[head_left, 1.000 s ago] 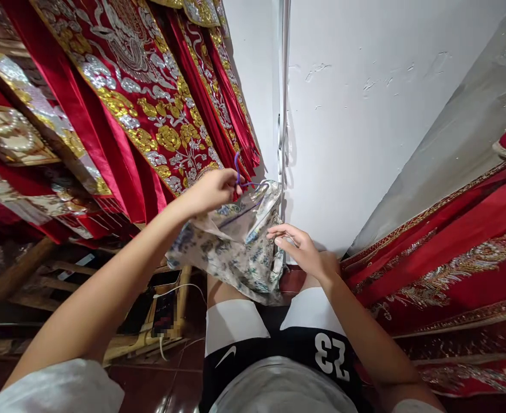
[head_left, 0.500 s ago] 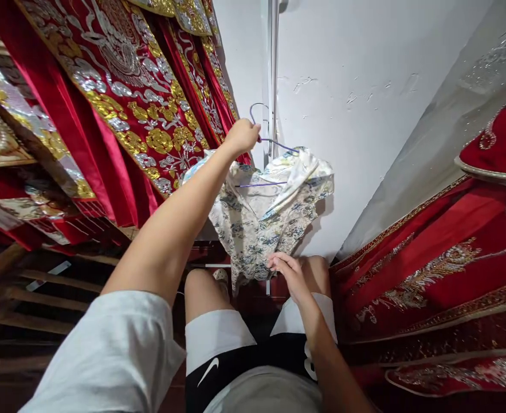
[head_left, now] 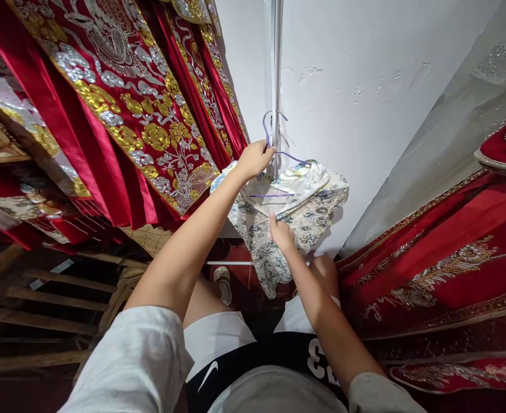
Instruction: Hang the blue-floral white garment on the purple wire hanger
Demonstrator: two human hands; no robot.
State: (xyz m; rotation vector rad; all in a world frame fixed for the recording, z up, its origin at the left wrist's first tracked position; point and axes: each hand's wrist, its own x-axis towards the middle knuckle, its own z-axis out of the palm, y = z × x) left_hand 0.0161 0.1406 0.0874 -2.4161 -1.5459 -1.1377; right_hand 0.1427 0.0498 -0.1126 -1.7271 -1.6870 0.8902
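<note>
A floral blouse (head_left: 274, 246) in white, blue and grey hangs in front of me on a thin purple hanger (head_left: 293, 156). My left hand (head_left: 255, 159) is closed round the hanger just below its hook. At the bottom of the blouse's V-neck, my right hand (head_left: 282, 232) pinches the fabric, thumb on top and fingers curled. The hanger's lower bar shows across the neck opening. The blouse's lower end tapers down between my knees.
Red gowns with gold and silver embroidery (head_left: 149, 115) hang on the left. More red beaded garments (head_left: 428, 258) stand at the right. A white wall (head_left: 342, 86) with a metal pole (head_left: 275, 57) is ahead. Wooden slatted furniture (head_left: 59, 298) sits at lower left.
My right hand has moved up from the blouse's lower part to its neckline. The hanger and blouse have shifted slightly right and down in view, with my left hand still holding the hanger.
</note>
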